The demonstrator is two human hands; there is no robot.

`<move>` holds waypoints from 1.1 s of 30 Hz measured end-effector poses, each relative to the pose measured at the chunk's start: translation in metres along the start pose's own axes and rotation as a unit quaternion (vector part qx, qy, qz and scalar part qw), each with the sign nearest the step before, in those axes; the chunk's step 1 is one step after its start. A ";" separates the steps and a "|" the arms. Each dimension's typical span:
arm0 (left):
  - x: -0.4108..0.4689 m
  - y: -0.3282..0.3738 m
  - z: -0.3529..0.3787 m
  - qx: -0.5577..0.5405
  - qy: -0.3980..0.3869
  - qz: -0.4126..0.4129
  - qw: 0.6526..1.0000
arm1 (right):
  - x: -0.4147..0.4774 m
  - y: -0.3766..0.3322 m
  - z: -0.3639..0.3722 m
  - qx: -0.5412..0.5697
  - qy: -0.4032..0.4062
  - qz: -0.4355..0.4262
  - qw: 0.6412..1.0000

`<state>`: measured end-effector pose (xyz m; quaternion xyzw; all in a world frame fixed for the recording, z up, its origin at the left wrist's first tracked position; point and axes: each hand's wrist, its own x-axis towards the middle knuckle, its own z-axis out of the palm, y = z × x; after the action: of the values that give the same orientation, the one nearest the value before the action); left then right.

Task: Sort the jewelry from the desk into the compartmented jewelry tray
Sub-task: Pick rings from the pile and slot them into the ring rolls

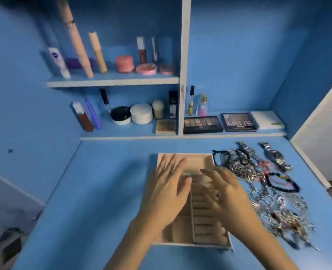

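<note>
A beige compartmented jewelry tray (202,238) lies on the blue desk, with ring rolls down its right side and open sections on the left and at the far end. My left hand (167,190) and my right hand (227,193) hover flat over the tray, fingers straight and spread, holding nothing. A tangled pile of jewelry (274,203) lies to the right of the tray: silvery chains, rings, dark bead bracelets (284,186). Two metal watches (276,155) lie at the far end of the pile.
Shelves at the back hold cosmetics: jars (141,113), tubes, eyeshadow palettes (202,124) and a white box (266,119). Blue walls close in the desk on the left and right. The desk's bare surface (102,182) stretches left of the tray.
</note>
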<state>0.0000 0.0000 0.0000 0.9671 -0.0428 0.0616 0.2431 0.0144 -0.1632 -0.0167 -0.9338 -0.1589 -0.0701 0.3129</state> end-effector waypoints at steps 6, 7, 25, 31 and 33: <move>-0.022 -0.018 0.041 0.021 0.007 -0.009 1.000 | -0.027 0.015 0.033 -0.040 -0.029 -0.024 0.998; -0.023 -0.019 0.043 0.039 0.006 -0.009 0.999 | -0.031 0.016 0.035 -0.048 -0.034 -0.022 0.998; -0.025 -0.020 0.044 0.113 -0.023 -0.004 0.993 | -0.034 0.013 0.029 -0.058 -0.070 -0.045 0.995; -0.019 -0.006 0.037 0.037 -0.015 -0.005 0.999 | -0.027 0.045 -0.012 -0.019 0.089 -0.056 0.994; -0.018 0.002 0.039 0.014 -0.017 0.032 0.999 | -0.024 0.060 -0.025 -0.038 0.119 -0.033 0.992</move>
<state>-0.0141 -0.0194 -0.0353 0.9695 -0.0768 0.0536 0.2266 0.0111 -0.2292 -0.0361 -0.9241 -0.1481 -0.1972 0.2918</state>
